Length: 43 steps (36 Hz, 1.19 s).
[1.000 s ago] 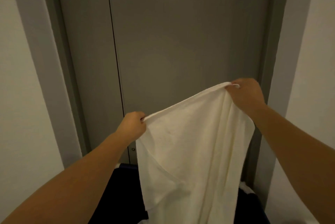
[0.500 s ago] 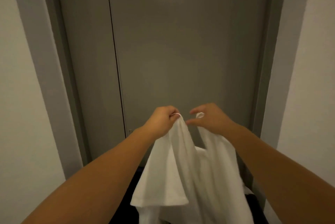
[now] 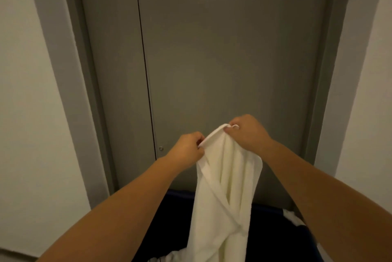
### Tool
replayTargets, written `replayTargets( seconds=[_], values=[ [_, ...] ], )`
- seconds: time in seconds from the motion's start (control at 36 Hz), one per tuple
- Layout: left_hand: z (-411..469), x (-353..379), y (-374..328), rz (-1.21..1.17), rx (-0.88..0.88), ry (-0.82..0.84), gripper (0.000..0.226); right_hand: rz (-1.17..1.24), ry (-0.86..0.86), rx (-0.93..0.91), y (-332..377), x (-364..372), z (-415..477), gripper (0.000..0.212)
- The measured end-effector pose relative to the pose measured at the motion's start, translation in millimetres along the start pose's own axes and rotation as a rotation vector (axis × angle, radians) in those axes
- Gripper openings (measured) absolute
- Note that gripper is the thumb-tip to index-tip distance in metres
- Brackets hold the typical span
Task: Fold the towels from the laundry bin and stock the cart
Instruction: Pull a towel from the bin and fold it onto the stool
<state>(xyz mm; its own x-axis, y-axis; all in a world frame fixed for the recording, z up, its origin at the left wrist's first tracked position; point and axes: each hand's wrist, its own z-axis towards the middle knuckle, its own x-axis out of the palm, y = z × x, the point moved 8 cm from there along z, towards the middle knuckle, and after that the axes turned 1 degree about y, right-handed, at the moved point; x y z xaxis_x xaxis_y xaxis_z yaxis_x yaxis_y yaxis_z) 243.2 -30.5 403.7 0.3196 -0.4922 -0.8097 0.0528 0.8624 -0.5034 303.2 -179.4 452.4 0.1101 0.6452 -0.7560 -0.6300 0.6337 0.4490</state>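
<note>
A white towel (image 3: 224, 198) hangs folded lengthwise in front of me, its lower end dropping into the dark blue laundry bin (image 3: 273, 238). My left hand (image 3: 186, 149) pinches the top edge at its left end. My right hand (image 3: 247, 132) pinches the same edge at the right, slightly higher. The two hands are close together, with a short stretch of hem between them. More white cloth (image 3: 293, 217) shows in the bin at the right, and a bit more at the bottom edge of the view.
A grey double door (image 3: 212, 60) stands shut straight ahead, framed in grey. White walls (image 3: 27, 113) flank it on both sides. The bin stands against the base of the door, below my arms.
One second ago my hands held the towel spread wide. They came together, doubling the towel, and now hold the top edge a short way apart, with the towel hanging narrower.
</note>
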Motion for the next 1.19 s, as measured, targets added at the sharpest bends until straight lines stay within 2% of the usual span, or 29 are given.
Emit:
replayTargets(
  seconds=[0.25,0.44,0.56,0.69,0.78,0.86,0.94,1.08,1.19],
  values=[
    [-23,-8,78,0.081,-0.244,-0.011,0.017,-0.064,-0.151,0.049,-16,-50,8,0.034],
    [-26,-20,99,-0.046,-0.26,-0.12,0.016,-0.124,-0.136,0.112,-33,-49,7,0.037],
    [-27,-27,91,-0.24,-0.224,-0.158,0.022,-0.169,-0.069,0.199,-51,-38,5,0.039],
    [-17,-38,72,-0.459,-0.25,-0.24,0.014,0.155,-0.101,0.334,-73,-28,4,0.02],
    [-5,-35,54,-0.52,-0.252,-0.212,0.004,0.495,0.037,0.408,-65,-8,-2,0.015],
    [8,-22,39,-0.528,-0.226,-0.135,0.011,0.74,0.196,0.404,-49,10,-10,0.024],
    [16,-11,25,-0.547,-0.19,-0.116,0.013,0.813,0.302,0.347,-30,18,-19,0.023],
    [21,-6,10,-0.62,-0.173,-0.151,0.019,0.94,0.352,0.374,-21,30,-29,0.022],
    [20,-1,5,-0.613,-0.168,-0.103,0.015,1.013,0.422,0.38,-15,42,-38,0.022]
  ],
)
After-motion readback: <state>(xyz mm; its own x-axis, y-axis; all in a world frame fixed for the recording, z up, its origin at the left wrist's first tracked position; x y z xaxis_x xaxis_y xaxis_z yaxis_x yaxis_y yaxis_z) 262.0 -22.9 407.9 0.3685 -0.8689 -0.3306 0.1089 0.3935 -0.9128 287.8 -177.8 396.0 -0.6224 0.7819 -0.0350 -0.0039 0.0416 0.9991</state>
